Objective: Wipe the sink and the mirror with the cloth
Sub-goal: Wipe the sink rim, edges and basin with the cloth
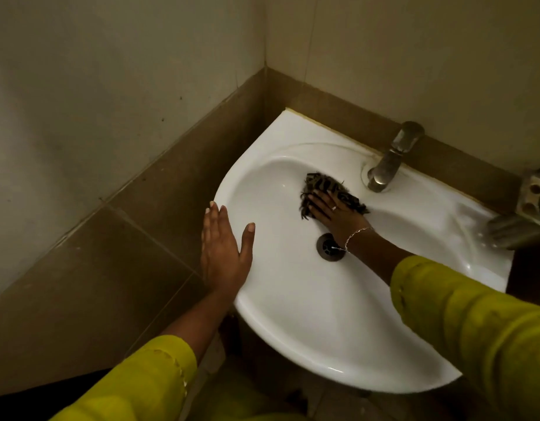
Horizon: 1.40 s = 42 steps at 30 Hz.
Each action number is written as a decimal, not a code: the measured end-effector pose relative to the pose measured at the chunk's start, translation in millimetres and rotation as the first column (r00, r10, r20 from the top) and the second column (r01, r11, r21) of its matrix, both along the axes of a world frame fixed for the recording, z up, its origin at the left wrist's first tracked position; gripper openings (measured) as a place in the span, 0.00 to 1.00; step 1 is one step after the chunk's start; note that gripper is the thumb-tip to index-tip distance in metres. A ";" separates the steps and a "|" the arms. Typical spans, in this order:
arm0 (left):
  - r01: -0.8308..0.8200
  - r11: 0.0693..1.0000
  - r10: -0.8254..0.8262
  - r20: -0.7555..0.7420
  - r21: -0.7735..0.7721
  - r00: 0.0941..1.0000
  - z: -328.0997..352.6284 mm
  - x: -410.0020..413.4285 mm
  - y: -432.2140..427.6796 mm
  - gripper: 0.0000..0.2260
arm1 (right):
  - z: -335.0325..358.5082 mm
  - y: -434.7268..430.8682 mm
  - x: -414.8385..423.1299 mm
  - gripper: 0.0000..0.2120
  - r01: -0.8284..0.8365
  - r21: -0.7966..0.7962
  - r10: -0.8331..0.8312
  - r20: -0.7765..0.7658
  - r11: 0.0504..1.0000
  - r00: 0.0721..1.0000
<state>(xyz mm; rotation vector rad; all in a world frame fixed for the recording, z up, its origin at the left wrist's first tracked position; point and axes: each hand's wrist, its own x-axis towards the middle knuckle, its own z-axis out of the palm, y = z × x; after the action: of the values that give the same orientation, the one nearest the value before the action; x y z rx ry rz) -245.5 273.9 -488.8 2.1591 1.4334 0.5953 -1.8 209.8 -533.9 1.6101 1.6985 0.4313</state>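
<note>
From the head camera, your right hand (335, 212) lies flat, fingers spread and straight, pressing the dark, frayed, patterned cloth (319, 183) against the far inner wall of the white ceramic corner sink (293, 314). The cloth is bunched under your fingers, and its ragged edges stick out to the left and far side of the hand. It sits inside the bowl, just left of the dull metal tap (390, 159) on the far rim, and on the far side of the round dark drain (328, 246). Your wrist passes just above the drain, with a thin silver chain bracelet (358, 231) on it and a small ring (334, 207) on one finger.

Your left hand (223, 250) is open wide and holds nothing. Its straight fingers lie along the outside of the sink's left rim, and the thumb rests on top of the rim.

Both forearms come from the near side in yellow-green sleeves (475, 323). Brown wall tiles (141, 238) run behind and to the left of the sink.
</note>
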 end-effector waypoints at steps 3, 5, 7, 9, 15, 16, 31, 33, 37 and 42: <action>0.003 1.000 -0.003 0.005 -0.004 1.000 -0.4 0.5 0.3 0.40 | -10.8 8.9 -4.5 0.29 0.052 0.051 -0.050 -0.055 0.997 0.997; 0.003 1.000 -0.003 0.003 -0.001 1.000 -1.6 0.8 1.3 0.45 | -22.0 13.5 -14.6 0.30 0.079 0.076 -0.057 -0.258 0.994 0.965; 0.005 1.000 -0.005 0.008 0.013 1.000 -2.6 0.5 1.0 0.46 | -23.4 25.9 -33.6 0.29 0.200 0.083 -0.136 -0.481 0.976 0.866; 0.005 1.000 -0.005 0.015 0.012 1.000 -2.7 0.0 1.0 0.46 | -19.3 40.0 -49.2 0.26 0.361 0.087 -0.200 -0.703 0.928 0.683; 0.012 1.000 -0.011 0.029 -0.013 1.000 0.1 1.2 0.1 0.39 | -15.1 46.0 -95.5 0.31 0.471 -0.183 -0.118 -0.979 0.863 -0.165; 0.010 1.000 -0.010 0.028 -0.009 1.000 0.1 1.1 0.0 0.38 | -12.5 44.5 -103.4 0.31 0.448 -0.192 -0.097 -0.969 0.873 -0.226; -0.001 1.000 0.001 0.009 0.004 1.000 -0.6 2.2 -0.1 0.37 | 9.1 -39.9 -138.9 0.24 0.135 -0.328 -0.245 -0.872 0.935 -0.424; -0.002 1.000 0.002 0.004 0.005 1.000 -0.4 2.8 -0.1 0.35 | 15.1 -52.7 -138.2 0.23 0.100 -0.358 -0.301 -0.881 0.928 -0.365; -0.008 1.000 0.008 0.001 0.006 1.000 0.7 3.2 0.0 0.33 | 43.0 -77.6 -133.1 0.23 0.088 -0.472 -0.432 -0.855 0.877 -0.286; -0.008 1.000 0.008 0.004 0.003 1.000 -1.8 3.2 1.0 0.32 | 61.3 -111.7 -113.8 0.21 0.089 -0.555 -0.552 -0.832 0.827 -0.048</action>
<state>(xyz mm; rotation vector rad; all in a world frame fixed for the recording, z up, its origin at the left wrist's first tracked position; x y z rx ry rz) -242.2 274.8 -490.7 2.1539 1.4408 0.6051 -115.6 98.1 -472.6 2.0567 1.8749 -1.6896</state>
